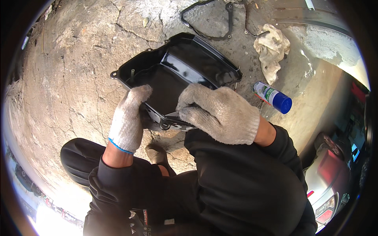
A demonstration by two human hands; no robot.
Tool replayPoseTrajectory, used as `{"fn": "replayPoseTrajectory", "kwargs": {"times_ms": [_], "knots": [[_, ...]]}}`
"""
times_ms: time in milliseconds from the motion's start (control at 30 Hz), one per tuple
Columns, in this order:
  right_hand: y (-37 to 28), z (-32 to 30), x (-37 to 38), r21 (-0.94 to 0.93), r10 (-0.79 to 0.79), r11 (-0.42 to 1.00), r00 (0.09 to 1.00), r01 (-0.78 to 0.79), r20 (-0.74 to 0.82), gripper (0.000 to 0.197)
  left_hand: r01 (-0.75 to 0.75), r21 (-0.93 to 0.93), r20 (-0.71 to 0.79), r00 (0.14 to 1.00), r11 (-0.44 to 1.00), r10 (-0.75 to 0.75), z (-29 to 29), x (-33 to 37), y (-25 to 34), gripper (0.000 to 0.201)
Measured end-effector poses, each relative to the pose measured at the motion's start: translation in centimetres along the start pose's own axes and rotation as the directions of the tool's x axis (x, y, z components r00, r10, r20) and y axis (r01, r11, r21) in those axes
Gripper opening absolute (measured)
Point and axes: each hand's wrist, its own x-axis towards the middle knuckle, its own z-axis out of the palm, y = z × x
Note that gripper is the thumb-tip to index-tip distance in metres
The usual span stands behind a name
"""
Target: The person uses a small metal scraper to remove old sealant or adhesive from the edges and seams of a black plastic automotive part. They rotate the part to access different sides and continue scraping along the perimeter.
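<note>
A glossy black oil pan [157,78] is tilted in front of me, its hollow inside facing up. Bolt lugs stick out along its rim. My left hand [128,118], in a pale knitted glove with a blue cuff edge, grips the pan's near left wall, thumb over the rim and fingers beneath. At the near rim, my right hand [222,114] is closed in a pinch, in a greyer knitted glove. A small greyish edge shows by its fingertips, but what they hold, if anything, is mostly hidden.
On the cracked concrete floor [78,70] beyond the pan lies a thin dark gasket [230,23]. A crumpled, stained rag [271,47] is at the far right. Nearer lies a spray can [271,97] with a blue cap. A silver and red car [327,177] stands at the right edge.
</note>
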Motion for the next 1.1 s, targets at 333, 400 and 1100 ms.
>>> {"fn": "replayPoseTrajectory", "kwargs": {"times_ms": [333, 400, 1100], "knots": [[2.1, 1.8, 0.8, 0.118, 0.056, 0.991, 0.998, -0.057, 0.010, 0.017, -0.434, 0.475, 0.031, 0.877, 0.765, 0.479, -1.4, 3.6, 0.4, 0.062], [2.3, 1.5, 1.3, 0.012, 0.006, 1.000, 0.999, -0.007, 0.036, 0.016, -0.502, 0.627, 0.133, 0.822, 0.595, 0.553, -2.0, 4.0, 0.6, 0.065], [2.8, 0.6, 3.7, -0.438, -0.257, 0.846, 0.952, 0.305, 0.167, 0.015, -0.313, 0.669, 0.012, 0.912, 0.675, 0.411, -1.4, 3.1, 1.1, 0.074]]}}
